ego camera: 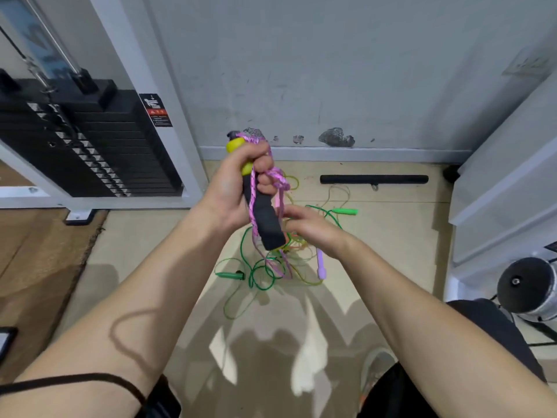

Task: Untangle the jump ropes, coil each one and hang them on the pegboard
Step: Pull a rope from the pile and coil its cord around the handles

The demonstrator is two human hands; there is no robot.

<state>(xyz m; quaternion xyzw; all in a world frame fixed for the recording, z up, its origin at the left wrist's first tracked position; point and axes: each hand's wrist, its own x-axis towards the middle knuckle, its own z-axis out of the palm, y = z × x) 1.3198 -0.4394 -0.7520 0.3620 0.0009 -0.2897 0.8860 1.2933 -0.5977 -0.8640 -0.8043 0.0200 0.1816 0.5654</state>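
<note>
The left hand (238, 188) grips a black-and-yellow handle (265, 221) upright, with pink rope (278, 176) looped round it and the fingers. The right hand (304, 227) sits just beside the handle's lower end, fingers curled toward the strands; whether it pinches one cannot be told. Below on the floor (391, 236) lies a tangle (271, 267) of green, yellow and pink ropes, with a black bar (373, 179) farther off near the wall.

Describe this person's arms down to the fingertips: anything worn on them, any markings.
Both arms are bare, with no sleeves in view. The left forearm has a thin black band running across it near the elbow, and a dark looped line further up that looks like a shadow rather than a marking. The right forearm carries nothing. No gloves, watch or rings show.
</note>
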